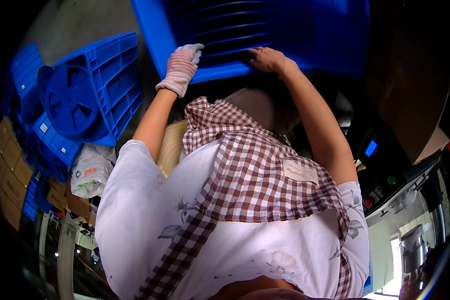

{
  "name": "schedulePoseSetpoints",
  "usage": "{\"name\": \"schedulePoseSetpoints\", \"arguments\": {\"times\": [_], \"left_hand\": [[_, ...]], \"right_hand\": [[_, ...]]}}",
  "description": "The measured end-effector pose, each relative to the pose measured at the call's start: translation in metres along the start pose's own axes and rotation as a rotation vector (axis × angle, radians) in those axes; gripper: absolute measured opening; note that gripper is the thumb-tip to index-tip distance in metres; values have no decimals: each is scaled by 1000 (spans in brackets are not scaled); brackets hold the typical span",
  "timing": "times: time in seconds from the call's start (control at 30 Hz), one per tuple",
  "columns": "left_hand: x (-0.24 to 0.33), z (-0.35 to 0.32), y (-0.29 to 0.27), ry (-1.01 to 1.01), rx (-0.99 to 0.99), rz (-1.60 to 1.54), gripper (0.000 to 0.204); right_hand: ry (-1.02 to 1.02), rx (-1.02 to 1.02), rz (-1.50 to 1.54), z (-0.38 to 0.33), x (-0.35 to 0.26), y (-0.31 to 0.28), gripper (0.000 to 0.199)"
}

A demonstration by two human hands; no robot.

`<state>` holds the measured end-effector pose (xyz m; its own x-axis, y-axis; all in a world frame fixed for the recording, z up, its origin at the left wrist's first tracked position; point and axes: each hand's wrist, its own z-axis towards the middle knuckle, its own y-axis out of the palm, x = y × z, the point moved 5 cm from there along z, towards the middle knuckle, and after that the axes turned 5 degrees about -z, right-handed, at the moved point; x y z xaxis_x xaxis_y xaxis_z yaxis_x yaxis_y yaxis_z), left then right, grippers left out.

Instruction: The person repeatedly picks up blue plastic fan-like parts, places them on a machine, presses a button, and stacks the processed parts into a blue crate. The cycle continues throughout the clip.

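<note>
A large blue plastic crate [212, 75] lies in front of me at the top of the head view. Inside it are several dark, curved ridges in a row, too dim to name. My left hand [181, 65], in a striped knit glove of pink and grey, is at the near left corner with its fingers closed over the rim. My right hand [270, 59] is bare and bends over the near rim further right. Its fingertips look dark, and their undersides are hidden.
On the left, blue crates and a round blue lid-like piece [72, 102] are stacked beside a white plastic bag [91, 172]. Cardboard boxes [10, 170] stand at the far left. To my right is a dark machine with a small lit screen [371, 148] and buttons.
</note>
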<state>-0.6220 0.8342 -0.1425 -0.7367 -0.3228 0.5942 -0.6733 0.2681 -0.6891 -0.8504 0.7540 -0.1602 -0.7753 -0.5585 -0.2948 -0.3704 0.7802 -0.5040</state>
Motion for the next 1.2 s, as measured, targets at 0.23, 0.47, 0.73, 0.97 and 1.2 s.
{"name": "schedulePoseSetpoints", "arguments": {"times": [0.23, 0.47, 0.73, 0.97, 1.2], "left_hand": [[27, -1, 19, 82, -120, 87, 30], [34, 12, 31, 52, -269, 282, 27], [56, 39, 47, 164, -401, 537, 22], [76, 43, 49, 292, -495, 646, 15], [78, 29, 23, 240, -483, 657, 15]], "right_hand": [[20, 180, 30, -5, -10, -9, 49], [67, 76, 49, -13, -21, -13, 53], [57, 206, 52, -13, -19, -8, 46], [86, 562, 30, -22, -19, -26, 25], [-31, 680, -224, -15, -31, -35, 22]]}}
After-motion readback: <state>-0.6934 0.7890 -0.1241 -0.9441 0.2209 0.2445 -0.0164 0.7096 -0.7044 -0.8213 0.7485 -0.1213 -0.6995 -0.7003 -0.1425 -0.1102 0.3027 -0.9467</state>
